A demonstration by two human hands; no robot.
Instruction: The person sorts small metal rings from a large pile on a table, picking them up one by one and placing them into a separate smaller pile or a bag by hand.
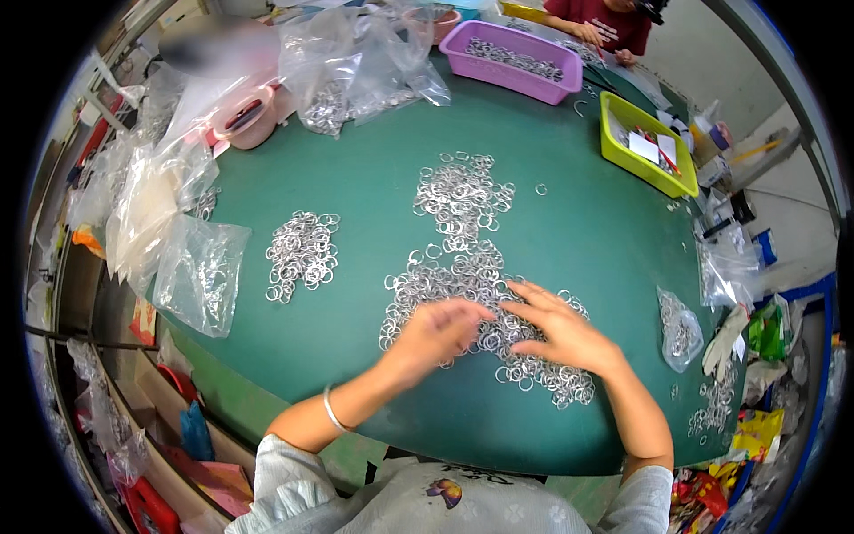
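A big spread of small silver metal rings point(463, 258) lies across the middle of the green table point(356, 178). My left hand point(438, 329) rests on the near part of that spread, fingers partly curled and blurred by motion. My right hand point(556, 327) lies flat beside it, fingers spread over the rings. A separate smaller heap of rings point(302, 254) sits to the left, apart from both hands. I cannot tell whether either hand pinches a ring.
Clear plastic bags point(200, 271) crowd the left edge, more bags point(356, 67) at the back. A purple bin point(520, 60) of rings and a yellow-green tray point(645, 142) stand far right. A bagged bundle of rings point(680, 329) lies right. Another person point(600, 22) works across the table.
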